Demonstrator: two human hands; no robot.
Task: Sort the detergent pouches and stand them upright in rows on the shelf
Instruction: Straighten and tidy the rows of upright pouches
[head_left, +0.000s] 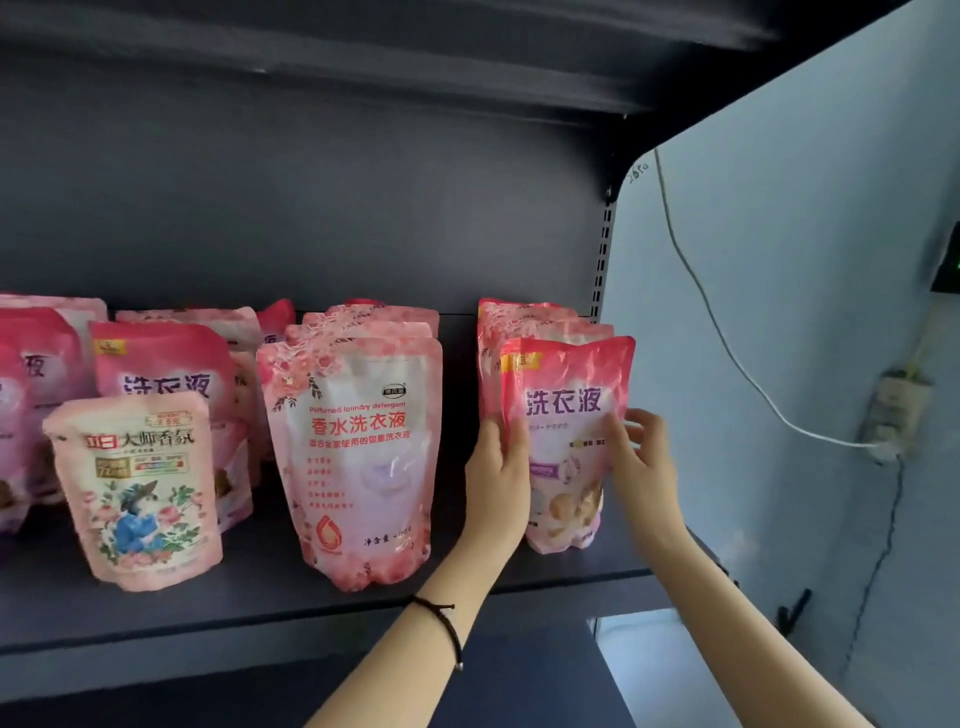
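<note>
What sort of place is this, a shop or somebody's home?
Likely a shop, or a mock-up of one: a dark grey metal shelf with a slotted upright rail, rows of pink plastic detergent pouches facing outward, and a left hand and right hand at the front right-hand pouch.

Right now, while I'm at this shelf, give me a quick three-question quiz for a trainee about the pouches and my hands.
1. True or false: the left hand and the right hand are both on the far-right front pouch.
2. Which wrist wears the black bracelet? A left, B right, C neither.
3. Fill in: the pouch with the blue-dressed figure stands to the ____ of the one being handled.

Key: 1 true; 2 A; 3 left.
</note>
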